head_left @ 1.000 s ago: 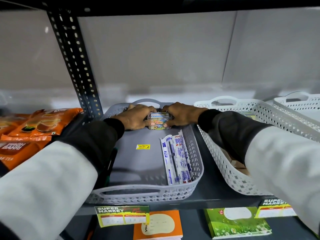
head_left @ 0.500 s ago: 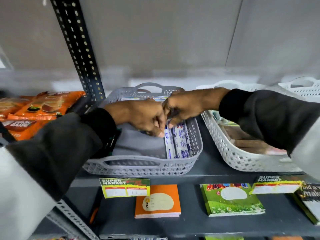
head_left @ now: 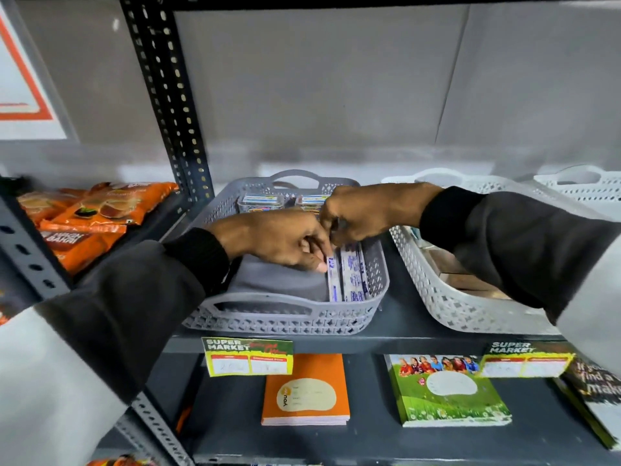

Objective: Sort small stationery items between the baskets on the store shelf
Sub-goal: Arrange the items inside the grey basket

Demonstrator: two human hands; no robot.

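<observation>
A grey plastic basket (head_left: 279, 319) stands on the shelf in the middle. Along its right side lie long white and blue packets (head_left: 347, 279). At its back wall sit two small clear boxes (head_left: 260, 201) of coloured items. My left hand (head_left: 285, 242) reaches in from the left, fingertips pinching the near end of the packets. My right hand (head_left: 363, 211) comes in from the right, its curled fingers on the far end of the same packets. A white basket (head_left: 447, 301) stands to the right, partly hidden by my right sleeve.
Orange snack bags (head_left: 97, 213) are piled left of the perforated shelf post (head_left: 171, 105). A second white basket (head_left: 584, 185) sits at the far right. On the lower shelf lie an orange notebook (head_left: 305, 390), a green notebook (head_left: 447, 390) and price labels (head_left: 247, 356).
Both hands left the small clear box at the back of the grey basket and came forward to the white and blue packets. The view dropped lower.
</observation>
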